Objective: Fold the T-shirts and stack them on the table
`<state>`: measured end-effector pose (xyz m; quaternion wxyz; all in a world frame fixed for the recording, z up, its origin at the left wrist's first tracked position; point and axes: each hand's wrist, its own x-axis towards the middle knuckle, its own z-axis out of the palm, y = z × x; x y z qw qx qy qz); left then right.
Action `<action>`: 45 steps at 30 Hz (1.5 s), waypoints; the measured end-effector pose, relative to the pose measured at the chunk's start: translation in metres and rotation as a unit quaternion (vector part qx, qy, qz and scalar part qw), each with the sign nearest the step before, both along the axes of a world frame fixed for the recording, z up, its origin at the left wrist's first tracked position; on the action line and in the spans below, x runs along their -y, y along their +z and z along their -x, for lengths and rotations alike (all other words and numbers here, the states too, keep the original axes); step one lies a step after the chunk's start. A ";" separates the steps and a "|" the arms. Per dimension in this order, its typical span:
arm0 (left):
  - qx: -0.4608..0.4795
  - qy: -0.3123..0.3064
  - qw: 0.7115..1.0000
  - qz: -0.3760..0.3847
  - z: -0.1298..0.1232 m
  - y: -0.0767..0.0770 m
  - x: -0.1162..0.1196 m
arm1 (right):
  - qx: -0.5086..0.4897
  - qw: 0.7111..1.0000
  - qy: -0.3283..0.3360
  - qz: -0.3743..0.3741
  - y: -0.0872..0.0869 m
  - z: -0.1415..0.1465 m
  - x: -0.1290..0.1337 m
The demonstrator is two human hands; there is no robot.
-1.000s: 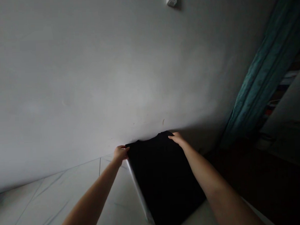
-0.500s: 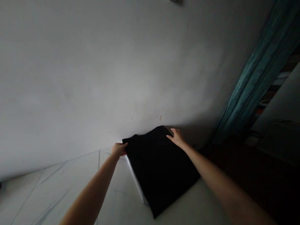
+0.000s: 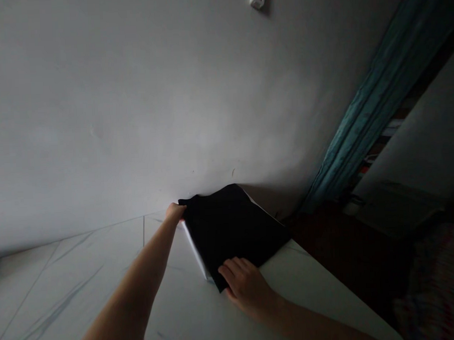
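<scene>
Black folded garment (image 3: pixel 231 230) is laid flat on a white marble-veined counter (image 3: pixel 85 281), between the two hands, with its far edge close to the wall (image 3: pixel 133 94). Left hand (image 3: pixel 175 212): fingers (image 3: pixel 178 207) are pinched together on the garment's far corner. Right hand (image 3: pixel 247 288): fingers (image 3: pixel 230 272) are spread and pressed flat on the near corner, with no pinch seen. A thin white flat sheet (image 3: pixel 195 254) shows along the garment's edge, just below the left fingers; its kind cannot be told.

Handling, as judged: light, soft, limp cloth, likely to sag and shift if unsupported. Corners or folded edges are judged the best hold points, with the middle left alone. Layer count cannot be told, as the folds are lost in the black.
</scene>
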<state>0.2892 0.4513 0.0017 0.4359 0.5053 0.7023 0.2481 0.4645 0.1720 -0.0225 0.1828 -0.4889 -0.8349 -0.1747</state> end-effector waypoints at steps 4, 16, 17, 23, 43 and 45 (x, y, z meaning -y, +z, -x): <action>0.007 -0.010 1.000 0.005 0.004 -0.001 0.003 | 0.026 0.998 0.036 -0.049 -0.003 -0.002 -0.007; 0.045 -0.015 0.999 -0.025 0.004 0.013 -0.001 | -0.116 0.984 0.109 -0.079 0.021 -0.013 -0.012; 0.042 -0.015 0.999 -0.025 0.005 0.012 0.000 | -0.109 0.985 0.113 -0.070 0.019 -0.011 -0.012; 0.001 -0.011 0.999 -0.033 0.013 0.000 0.004 | -0.088 0.984 0.145 -0.056 -0.004 -0.008 -0.014; -0.117 -0.006 0.981 -0.156 0.013 -0.006 0.003 | -0.261 0.906 -0.308 0.128 0.046 -0.127 -0.209; -0.112 -0.018 0.980 -0.161 0.014 -0.008 0.000 | -0.275 0.891 -0.341 0.123 0.041 -0.140 -0.242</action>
